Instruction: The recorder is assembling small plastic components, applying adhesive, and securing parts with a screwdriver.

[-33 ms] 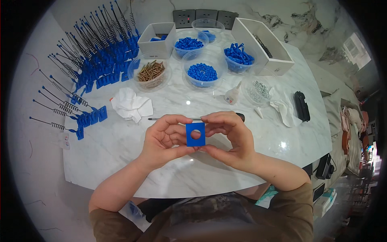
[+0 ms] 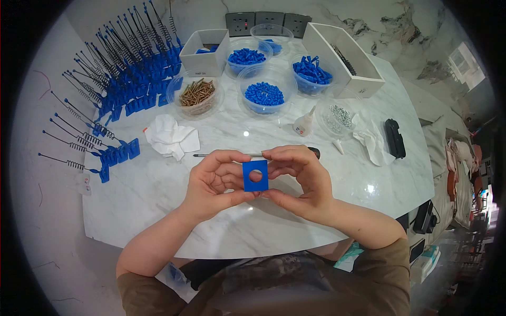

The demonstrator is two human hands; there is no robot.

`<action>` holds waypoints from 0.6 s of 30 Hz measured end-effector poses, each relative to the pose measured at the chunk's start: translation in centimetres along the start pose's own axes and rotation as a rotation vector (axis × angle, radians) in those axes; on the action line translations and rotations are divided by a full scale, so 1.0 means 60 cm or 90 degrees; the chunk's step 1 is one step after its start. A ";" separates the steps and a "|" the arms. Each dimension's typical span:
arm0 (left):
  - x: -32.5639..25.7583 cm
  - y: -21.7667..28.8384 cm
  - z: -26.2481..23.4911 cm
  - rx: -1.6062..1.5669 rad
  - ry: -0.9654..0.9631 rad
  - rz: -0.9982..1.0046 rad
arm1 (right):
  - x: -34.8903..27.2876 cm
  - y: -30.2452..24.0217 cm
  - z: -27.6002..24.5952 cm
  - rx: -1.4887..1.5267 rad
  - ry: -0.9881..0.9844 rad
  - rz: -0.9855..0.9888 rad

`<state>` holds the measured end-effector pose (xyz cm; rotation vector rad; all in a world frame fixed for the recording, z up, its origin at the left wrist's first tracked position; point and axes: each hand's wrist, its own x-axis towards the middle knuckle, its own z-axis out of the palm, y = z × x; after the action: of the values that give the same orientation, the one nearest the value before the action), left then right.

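Between my two hands, a flat blue rectangular piece with a round hole [image 2: 247, 184] is held upright above the table. My left hand [image 2: 215, 179] pinches its left side, thumb below and index finger at the top corner. On the other side, my right hand [image 2: 300, 181] grips the right edge the same way. Behind the hands lies a screwdriver [image 2: 205, 155], its shaft partly covered by my fingers and its dark handle showing past the right hand.
Tubs of brass screws [image 2: 197, 95], blue beads [image 2: 264, 96] and blue parts [image 2: 312, 72] stand farther back. Spring-topped blue assemblies [image 2: 118, 152] line the left. Crumpled tissue [image 2: 173, 137], a glue bottle [image 2: 304, 124], a white box [image 2: 363, 87] and a black tool [image 2: 394, 138] sit around.
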<state>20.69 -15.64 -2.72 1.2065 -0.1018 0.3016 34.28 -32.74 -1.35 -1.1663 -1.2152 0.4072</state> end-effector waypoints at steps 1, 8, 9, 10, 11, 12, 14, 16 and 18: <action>0.000 -0.001 0.001 0.017 0.008 0.007 | 0.000 0.002 -0.001 0.000 0.001 0.001; -0.002 0.000 0.002 0.093 0.010 0.038 | -0.002 0.001 -0.004 0.123 -0.044 0.029; -0.002 0.000 0.002 0.093 0.011 0.038 | -0.003 0.001 -0.004 0.137 -0.052 0.043; -0.002 0.000 0.001 0.111 0.014 0.039 | -0.003 0.003 -0.003 0.139 -0.052 0.043; -0.003 0.000 0.000 0.129 0.017 0.041 | -0.001 0.004 -0.001 0.161 -0.038 0.048; -0.003 0.003 0.000 0.130 0.018 0.040 | 0.000 0.005 0.001 0.183 -0.024 0.053; 0.000 0.009 0.004 0.102 0.005 0.037 | 0.001 0.006 -0.002 0.172 -0.019 0.043; -0.002 0.003 0.005 0.086 0.031 0.013 | 0.002 0.007 -0.003 0.162 -0.015 0.031; -0.002 0.001 0.006 0.071 0.056 -0.011 | 0.005 0.007 -0.004 0.139 -0.021 -0.006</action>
<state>20.61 -15.99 -2.57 1.3027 0.0023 0.3495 34.71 -32.45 -1.57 -0.9683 -1.1725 0.5396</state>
